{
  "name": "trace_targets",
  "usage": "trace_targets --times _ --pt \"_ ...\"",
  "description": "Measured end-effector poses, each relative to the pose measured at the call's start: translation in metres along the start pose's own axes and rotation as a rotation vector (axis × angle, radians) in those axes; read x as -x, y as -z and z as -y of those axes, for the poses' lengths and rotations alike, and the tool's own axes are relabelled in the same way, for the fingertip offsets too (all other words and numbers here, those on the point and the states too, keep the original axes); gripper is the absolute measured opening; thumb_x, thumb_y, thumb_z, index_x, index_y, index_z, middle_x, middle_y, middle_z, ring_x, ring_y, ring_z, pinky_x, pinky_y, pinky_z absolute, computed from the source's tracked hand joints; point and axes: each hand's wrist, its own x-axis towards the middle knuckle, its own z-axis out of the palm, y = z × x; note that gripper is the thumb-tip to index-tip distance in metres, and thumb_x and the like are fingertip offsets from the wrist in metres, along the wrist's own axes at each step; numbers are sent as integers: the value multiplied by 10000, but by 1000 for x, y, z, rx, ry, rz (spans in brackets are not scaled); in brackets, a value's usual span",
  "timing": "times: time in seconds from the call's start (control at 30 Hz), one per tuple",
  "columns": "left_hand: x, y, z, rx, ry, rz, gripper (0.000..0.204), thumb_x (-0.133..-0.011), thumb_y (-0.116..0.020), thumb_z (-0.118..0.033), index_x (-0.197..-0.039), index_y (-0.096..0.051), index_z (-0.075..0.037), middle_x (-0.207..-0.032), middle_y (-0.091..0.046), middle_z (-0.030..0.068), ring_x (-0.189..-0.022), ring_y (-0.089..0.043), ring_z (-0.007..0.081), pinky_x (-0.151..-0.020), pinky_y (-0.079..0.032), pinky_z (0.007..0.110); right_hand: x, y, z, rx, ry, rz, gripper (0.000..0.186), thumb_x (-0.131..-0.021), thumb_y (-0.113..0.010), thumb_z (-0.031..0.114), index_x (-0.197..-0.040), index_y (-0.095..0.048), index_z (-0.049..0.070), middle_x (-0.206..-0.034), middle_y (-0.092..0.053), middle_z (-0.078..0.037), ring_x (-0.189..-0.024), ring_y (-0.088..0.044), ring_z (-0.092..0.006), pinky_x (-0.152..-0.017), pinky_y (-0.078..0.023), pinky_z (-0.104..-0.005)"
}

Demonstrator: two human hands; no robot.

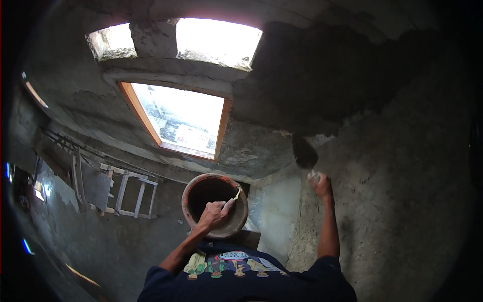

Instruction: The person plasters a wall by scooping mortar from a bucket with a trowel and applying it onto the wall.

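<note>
In my right hand [320,184] is a trowel [305,152], gripped by its handle. The dark blade points up toward the wall, close to the lower edge of a darker, wet-looking patch of plaster [322,85]. Whether the blade touches the wall or carries mortar is too dark to tell. A round bucket [189,199] with a dirty, reddish-grey rim is in front of my chest. Over its mouth, my left hand [214,215] is closed round what looks like its pale cord handle [238,193], which shows at the right rim. The bucket's inside is in shadow.
An orange-framed window [138,108] is set in the wall ahead, below two bright openings [219,43]. A wooden frame like a short ladder [136,194] and grey boards [95,186] lean at the left. Bare rough wall [382,201] rises on my right.
</note>
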Motion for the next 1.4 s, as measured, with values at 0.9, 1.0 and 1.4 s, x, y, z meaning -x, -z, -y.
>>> trace_targets --times 0.9,1.0,1.4 --pt "-1 -37 47 732 192 328 449 -931 -428 -491 -610 -331 -193 -513 -216 -98 -369 -209 37 -348 -163 225 197 -141 82 342 162 564 384 -771 -639 340 -1033 -506 93 -907 -601 -160 -821 -630 -319 -678 -482 -449" --pt "5 -32 53 724 148 285 439 -938 -424 -478 -617 -354 -186 -522 -220 -98 -386 -216 29 -352 -167 222 188 -173 97 415 220 561 300 -811 -597 303 -1018 -532 95 -892 -596 -162 -777 -641 -307 -659 -489 -445" --pt "1 -28 69 609 135 163 454 -941 -433 -458 -608 -386 -153 -506 -258 -95 -384 -236 26 -351 -193 214 172 -250 84 473 593 379 107 -798 -532 155 -839 -613 99 -799 -601 -87 -713 -644 -247 -569 -520 -352"
